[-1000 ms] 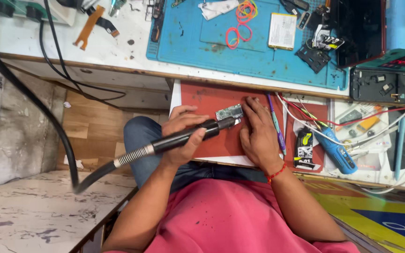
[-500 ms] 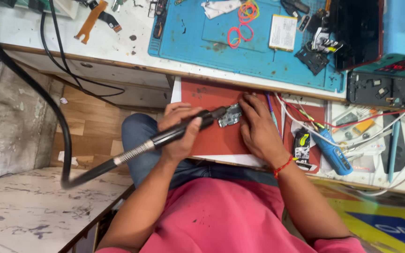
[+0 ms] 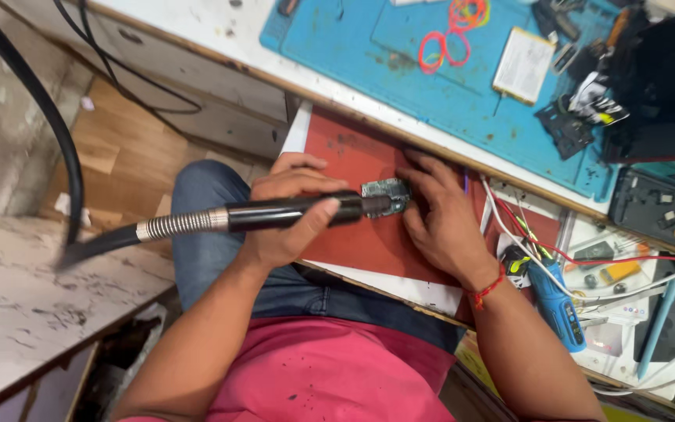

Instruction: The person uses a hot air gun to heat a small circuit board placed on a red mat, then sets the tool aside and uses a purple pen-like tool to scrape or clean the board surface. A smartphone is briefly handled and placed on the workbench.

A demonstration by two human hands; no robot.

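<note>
Board (image 3: 384, 193), small, green, component-studded

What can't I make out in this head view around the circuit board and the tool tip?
- Tool tip: the black handpiece ends right at the small circuit board; contact is too small to judge.
- Board's right edge: hidden under the right hand fingers.
- Left hand palm: hidden behind the handpiece.
- Hose: cut off by the top-left edge.
- Board parts: too small.
</note>
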